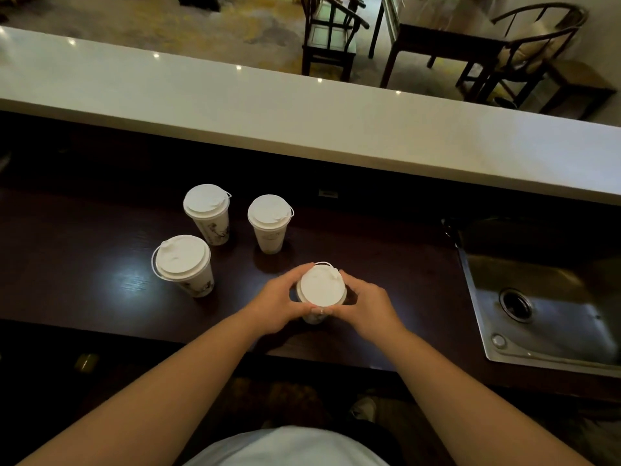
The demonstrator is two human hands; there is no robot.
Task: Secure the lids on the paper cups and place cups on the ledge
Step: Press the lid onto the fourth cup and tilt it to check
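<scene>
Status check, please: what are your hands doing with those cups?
Left hand, right hand both around nearest cup, at its lid. Three lidded cups wait on counter. Ledge bare, path open.

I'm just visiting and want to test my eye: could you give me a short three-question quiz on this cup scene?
1. True or false: a cup already stands on the white ledge.
2. How many lidded paper cups are on the dark counter?
3. The steel sink lies on which side of the person: A left, B right?

Key
1. False; the ledge is bare.
2. Four: the back-left cup, back-right cup, front-left cup, and the held cup between the left hand and right hand.
3. B.
</scene>
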